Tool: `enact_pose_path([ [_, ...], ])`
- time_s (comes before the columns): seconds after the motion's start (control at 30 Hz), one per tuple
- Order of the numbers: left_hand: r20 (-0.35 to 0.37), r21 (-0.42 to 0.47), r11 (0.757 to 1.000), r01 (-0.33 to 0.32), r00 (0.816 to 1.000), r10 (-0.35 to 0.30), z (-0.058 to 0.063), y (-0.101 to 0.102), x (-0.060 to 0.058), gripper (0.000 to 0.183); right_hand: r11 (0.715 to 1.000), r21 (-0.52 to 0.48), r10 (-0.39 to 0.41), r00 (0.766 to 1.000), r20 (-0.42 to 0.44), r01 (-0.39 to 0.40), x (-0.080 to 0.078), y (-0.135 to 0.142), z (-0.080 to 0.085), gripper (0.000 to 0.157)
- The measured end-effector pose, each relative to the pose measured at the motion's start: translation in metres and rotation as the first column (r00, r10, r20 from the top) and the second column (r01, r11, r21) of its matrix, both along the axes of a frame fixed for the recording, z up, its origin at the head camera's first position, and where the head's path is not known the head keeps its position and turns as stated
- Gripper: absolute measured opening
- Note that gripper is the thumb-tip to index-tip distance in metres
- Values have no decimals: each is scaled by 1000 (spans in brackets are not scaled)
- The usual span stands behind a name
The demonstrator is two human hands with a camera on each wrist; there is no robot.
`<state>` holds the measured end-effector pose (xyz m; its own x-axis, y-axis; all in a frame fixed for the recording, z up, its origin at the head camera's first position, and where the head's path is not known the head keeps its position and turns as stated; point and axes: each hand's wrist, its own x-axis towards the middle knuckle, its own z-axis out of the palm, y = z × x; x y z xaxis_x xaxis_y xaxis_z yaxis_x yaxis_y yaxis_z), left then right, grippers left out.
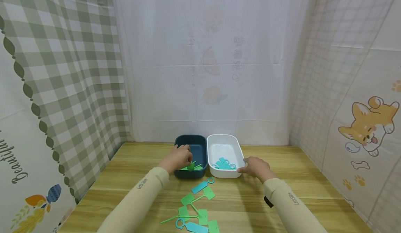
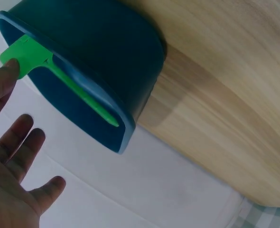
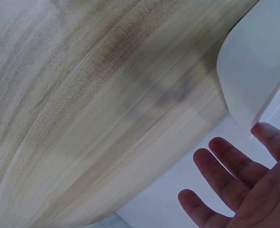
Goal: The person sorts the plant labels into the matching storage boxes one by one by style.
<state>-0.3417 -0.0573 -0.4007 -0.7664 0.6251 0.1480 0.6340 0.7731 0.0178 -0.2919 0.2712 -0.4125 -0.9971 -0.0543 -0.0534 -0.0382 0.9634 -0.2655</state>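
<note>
My left hand point(image 1: 178, 158) is over the front of a dark blue bin point(image 1: 198, 150). Thumb and finger pinch a green plant label point(image 2: 30, 53) by its square head, while its pointed stem slants across the bin's opening in the left wrist view. More green labels point(image 1: 198, 168) lie in that bin. My right hand point(image 1: 256, 167) holds the white bin point(image 1: 221, 147) at its front right corner, thumb and index finger at the rim, the other fingers point(image 3: 220, 175) spread away from it. Inside the white bin lies a small pile of light blue ring-ended tags point(image 1: 223, 163).
Both bins stand side by side near the back of the wooden table point(image 1: 263, 205). In front of them lie several loose green labels point(image 1: 203, 216) and blue tags, one blue tag point(image 1: 199, 187) close to the dark bin. Cloth curtains point(image 1: 213, 114) enclose the back and sides.
</note>
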Motion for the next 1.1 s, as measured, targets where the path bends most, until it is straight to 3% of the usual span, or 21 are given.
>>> enact_pose_path([
  [0.53,-43,-10,998,-56,998,56,1,-6,0,13,1000,3,-1,1000,-1,1,1,-1,1,69],
  [0.77,-45,-26,999,-43,998,41,1,-12,0,5,1000,10,3,1000,-4,-3,1,0,-1,69],
  [0.93,-23,-41,998,-37,999,37,-3,-21,2,18,1000,10,8,1000,-6,-8,1,0,-1,69],
  [1.1,-18,-27,999,-38,999,37,-4,-29,4,19,1000,-2,5,1000,-9,-5,0,0,-1,68],
])
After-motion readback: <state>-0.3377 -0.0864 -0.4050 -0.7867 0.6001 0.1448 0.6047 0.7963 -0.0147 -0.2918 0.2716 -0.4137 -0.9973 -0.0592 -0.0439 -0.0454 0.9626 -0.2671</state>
